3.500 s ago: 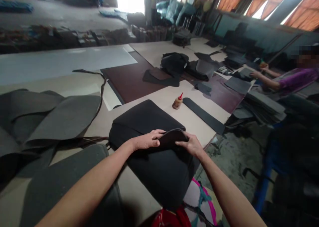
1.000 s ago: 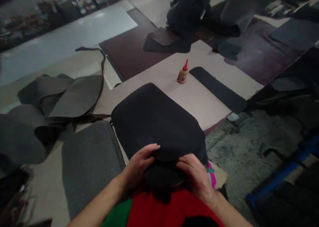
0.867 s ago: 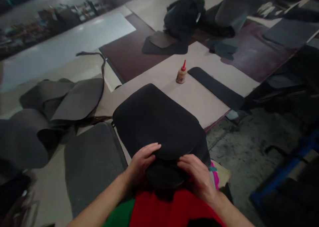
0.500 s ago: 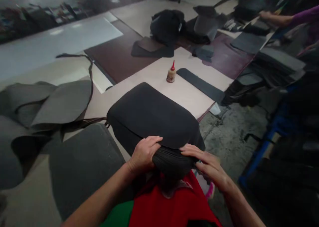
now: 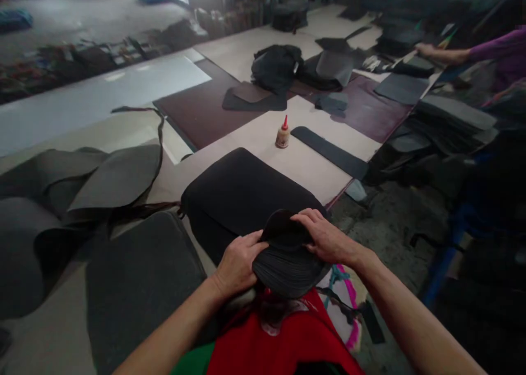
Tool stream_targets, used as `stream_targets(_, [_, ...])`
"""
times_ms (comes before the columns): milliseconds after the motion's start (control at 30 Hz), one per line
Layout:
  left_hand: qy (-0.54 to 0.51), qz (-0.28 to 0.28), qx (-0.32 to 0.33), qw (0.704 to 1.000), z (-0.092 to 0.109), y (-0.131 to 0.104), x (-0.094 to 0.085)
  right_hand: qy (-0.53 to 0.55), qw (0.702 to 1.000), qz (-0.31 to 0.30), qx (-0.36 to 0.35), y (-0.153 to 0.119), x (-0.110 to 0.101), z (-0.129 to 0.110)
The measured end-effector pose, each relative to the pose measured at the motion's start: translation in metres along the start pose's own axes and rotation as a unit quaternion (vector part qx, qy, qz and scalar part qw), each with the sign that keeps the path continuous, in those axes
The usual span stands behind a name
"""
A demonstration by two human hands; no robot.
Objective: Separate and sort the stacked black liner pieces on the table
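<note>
A thick stack of black sheets (image 5: 287,271), with rounded corners, lies at the table's near edge against my red clothing. Its top sheet (image 5: 246,186) lies flat at the far end, while its near end curls up in an arch over the layered edges below. My left hand (image 5: 240,261) is closed on the stack's near left side, thumb and fingers at the edges of the sheets. On the other side, my right hand (image 5: 322,235) grips the raised edge of the top sheet, fingers over it and thumb underneath.
A glue bottle with a red nozzle (image 5: 283,134) stands beyond the stack, beside a long dark strip (image 5: 329,151). Large grey-black sheets (image 5: 139,282) lie to the left. A black bag (image 5: 276,67) sits farther back. At the far right is a person's purple sleeve (image 5: 499,49).
My right hand has moved up and left, and the top sheet's near edge is now bent upward. My left hand stays at the stack's side. The camera view has tilted up slightly.
</note>
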State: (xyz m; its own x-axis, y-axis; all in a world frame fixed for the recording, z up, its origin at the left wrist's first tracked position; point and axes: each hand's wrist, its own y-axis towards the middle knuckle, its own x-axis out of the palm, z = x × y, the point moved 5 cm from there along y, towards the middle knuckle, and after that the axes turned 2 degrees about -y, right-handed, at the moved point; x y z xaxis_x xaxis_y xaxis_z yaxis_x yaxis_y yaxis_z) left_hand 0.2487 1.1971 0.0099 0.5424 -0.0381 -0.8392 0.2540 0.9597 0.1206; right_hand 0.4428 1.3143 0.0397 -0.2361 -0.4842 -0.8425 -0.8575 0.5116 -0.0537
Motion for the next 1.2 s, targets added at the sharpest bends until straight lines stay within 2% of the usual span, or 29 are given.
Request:
stream_targets(133, [0.004, -0.015, -0.016, 1.0, -0.001, 0.001, 0.0, -0.102, 0.993, -0.03, -0.041, 0.007, -0.006, -0.004])
stream_targets(267, [0.009, -0.019, -0.026, 0.999, -0.001, 0.002, 0.0, -0.11, 0.99, 0.022, -0.086, 0.003, -0.008, 0.001])
stream_targets(433, [-0.002, -0.017, -0.014, 1.0, -0.002, 0.003, 0.0, -0.115, 0.982, 0.012, -0.147, 0.006, 0.013, 0.01])
stream_targets(567, [-0.021, 0.011, 0.012, 1.0, 0.0, 0.003, -0.001, -0.084, 0.98, 0.052, -0.171, 0.012, 0.026, 0.017])
stream_targets(633, [-0.008, 0.03, 0.014, 0.999, 0.001, 0.003, -0.004, -0.041, 0.989, 0.067, -0.127, 0.018, 0.023, 0.022])
stream_targets(700, [0.014, 0.046, 0.01, 0.999, 0.003, 0.003, -0.009, 0.006, 0.997, 0.069, -0.041, 0.028, 0.015, 0.027])
stream_targets(767, [0.019, 0.051, 0.009, 0.999, 0.005, 0.004, -0.013, 0.033, 0.997, 0.05, 0.039, 0.04, 0.006, 0.03])
stream_targets(833, [0.003, 0.038, -0.004, 0.999, 0.006, 0.007, -0.016, 0.036, 0.996, 0.023, 0.083, 0.053, -0.003, 0.03])
stream_targets(933, [-0.021, 0.027, -0.039, 0.999, 0.005, 0.011, -0.02, 0.042, 0.994, -0.008, 0.102, 0.07, -0.012, 0.029])
stream_targets(1033, [-0.021, 0.035, -0.042, 0.998, 0.007, 0.011, -0.02, 0.068, 0.992, -0.032, 0.099, 0.08, -0.013, 0.03])
stream_targets(1200, [0.046, 0.103, -0.009, 0.994, 0.009, -0.002, -0.014, 0.137, 0.985, -0.041, 0.101, 0.083, -0.007, 0.038])
